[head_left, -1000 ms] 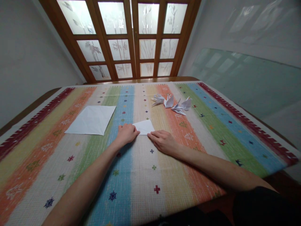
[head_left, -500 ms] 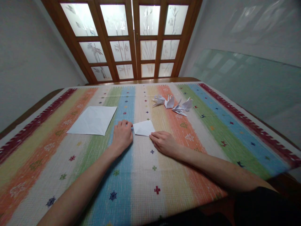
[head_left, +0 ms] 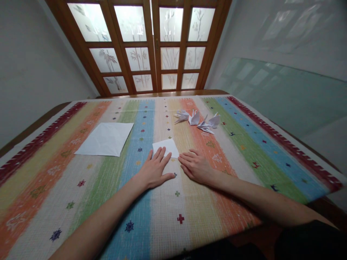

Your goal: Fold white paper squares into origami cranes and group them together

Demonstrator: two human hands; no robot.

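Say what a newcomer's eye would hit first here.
Probably the multicoloured striped tablecloth, filling most of the lower view. Then, near its middle, the spread left hand, its fingers over a small folded white paper, with the right hand close by that paper's near right corner. Folded paper birds sit farther back, right of centre.

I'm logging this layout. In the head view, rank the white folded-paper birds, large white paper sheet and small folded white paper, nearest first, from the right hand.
1. Small folded white paper: just left of the right hand.
2. White folded-paper birds: beyond the hand.
3. Large white paper sheet: far left.
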